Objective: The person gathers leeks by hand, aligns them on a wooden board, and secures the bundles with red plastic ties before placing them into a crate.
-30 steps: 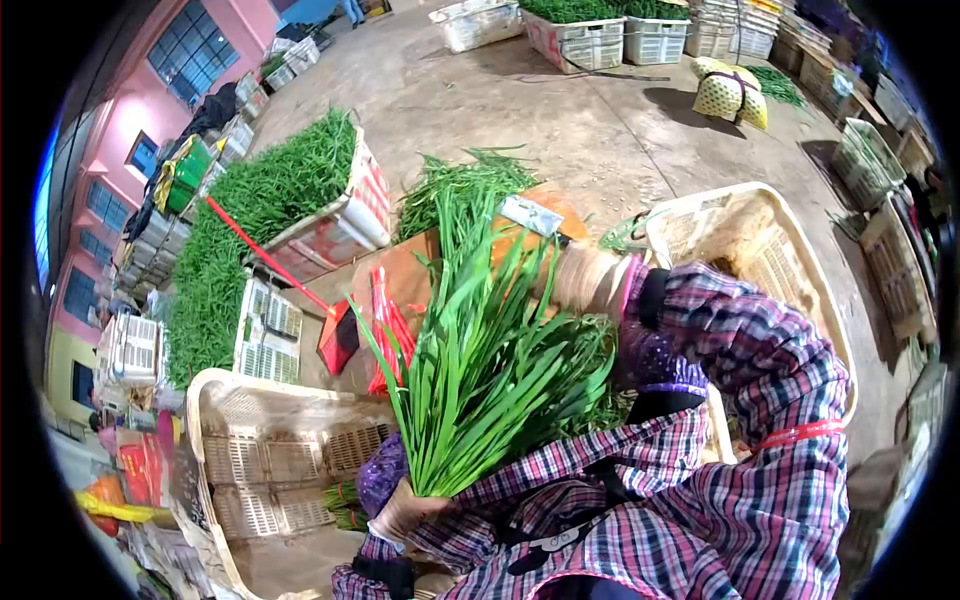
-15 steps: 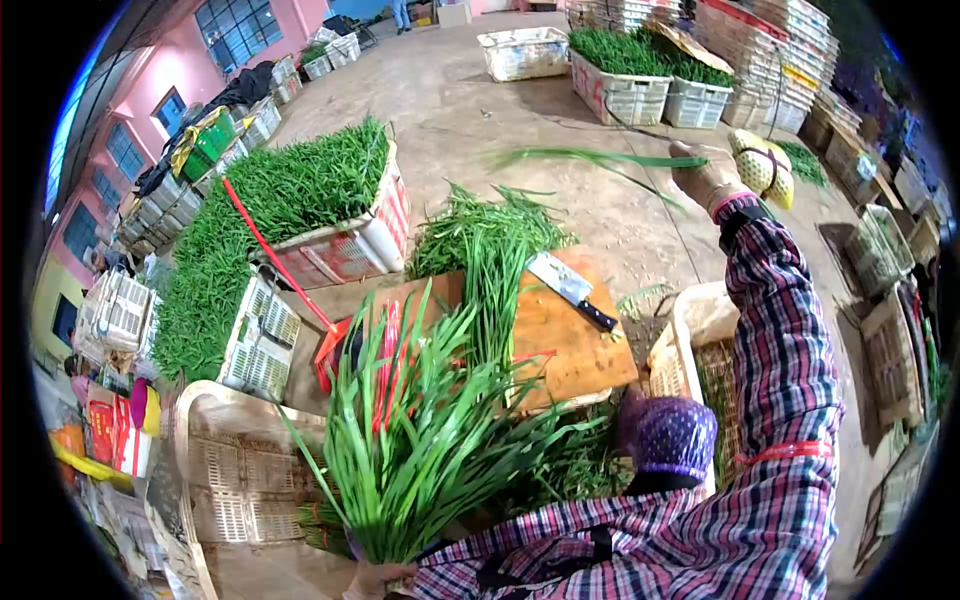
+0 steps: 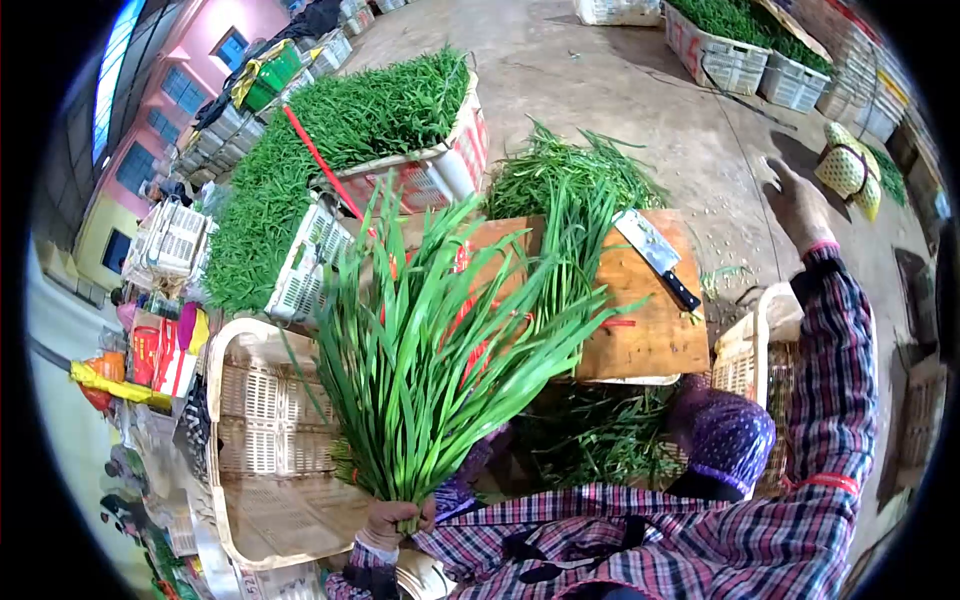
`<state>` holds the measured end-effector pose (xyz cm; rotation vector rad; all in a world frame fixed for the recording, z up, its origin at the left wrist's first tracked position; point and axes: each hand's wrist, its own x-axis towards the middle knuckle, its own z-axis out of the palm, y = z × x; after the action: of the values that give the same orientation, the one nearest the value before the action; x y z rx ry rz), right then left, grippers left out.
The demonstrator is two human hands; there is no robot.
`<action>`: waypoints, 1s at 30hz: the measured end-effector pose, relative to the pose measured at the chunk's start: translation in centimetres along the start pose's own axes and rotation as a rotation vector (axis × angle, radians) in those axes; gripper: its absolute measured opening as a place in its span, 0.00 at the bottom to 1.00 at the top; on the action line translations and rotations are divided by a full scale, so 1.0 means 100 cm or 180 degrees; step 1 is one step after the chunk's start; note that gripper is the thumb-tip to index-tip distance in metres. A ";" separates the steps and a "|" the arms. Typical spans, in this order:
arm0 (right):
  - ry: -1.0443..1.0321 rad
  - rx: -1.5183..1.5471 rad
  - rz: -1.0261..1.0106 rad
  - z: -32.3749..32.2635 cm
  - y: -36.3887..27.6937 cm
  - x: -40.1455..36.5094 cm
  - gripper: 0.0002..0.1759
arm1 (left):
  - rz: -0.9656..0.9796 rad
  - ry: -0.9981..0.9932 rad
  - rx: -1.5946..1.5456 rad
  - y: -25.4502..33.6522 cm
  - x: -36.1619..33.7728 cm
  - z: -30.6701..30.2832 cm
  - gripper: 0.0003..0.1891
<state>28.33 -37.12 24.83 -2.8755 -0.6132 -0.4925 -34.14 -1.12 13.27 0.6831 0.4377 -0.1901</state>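
Observation:
My left hand is closed around the lower ends of a bunch of long, flat-leaved greens, whose leaves fan upward. My right hand is stretched out to the far right above the floor, fingers apart, with nothing in it. A wooden board lies in front of me, bearing a cleaver with a black handle. More long greens lie across the board's left part. Behind them is a heap of loose leaves.
An open plastic crate with some tied greens stands at my left, another crate at my right. Crates full of greens stand beyond, with a red handle before them. A yellow dotted bundle sits on the floor.
A few long leaves in my right hand are gone from it, and its fingers have spread. My left hand has risen with the bunch. The view has shifted, moving the scene rightward.

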 end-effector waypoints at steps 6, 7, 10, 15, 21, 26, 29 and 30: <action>-0.0790 -0.0867 0.1189 -0.056 0.129 -0.185 0.15 | 0.0070 0.0044 0.0190 0.009 0.022 0.016 0.17; -0.1028 -0.1248 0.1554 -0.053 0.174 -0.226 0.12 | 0.0130 -0.0020 0.0199 0.012 0.025 0.022 0.17; -0.1365 -0.1715 0.1608 -0.080 0.257 -0.401 0.09 | 0.0366 -0.0150 0.0804 0.013 0.035 0.007 0.19; -0.2334 -0.0927 0.3668 -0.109 0.200 -0.668 0.19 | -0.0146 -0.0227 0.0665 0.021 0.043 0.030 0.20; -0.3351 0.0142 0.4379 -0.065 0.029 -0.803 0.37 | 0.0005 -0.0352 0.1050 0.022 0.049 0.051 0.18; -0.3926 0.1065 0.4058 -0.046 0.004 -0.737 0.37 | 0.0686 -0.0338 0.1445 0.058 0.081 0.119 0.19; -0.3704 0.1744 0.3836 -0.046 0.031 -0.715 0.24 | 0.0995 -0.0257 0.1255 0.089 0.118 0.156 0.17; -0.3359 0.2097 0.4332 -0.042 0.050 -0.722 0.24 | 0.1077 -0.0241 0.1164 0.099 0.134 0.167 0.16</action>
<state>-32.98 -69.09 3.13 -1.9761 0.9386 1.1648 -13.60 -4.70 24.37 1.0932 0.2094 0.0268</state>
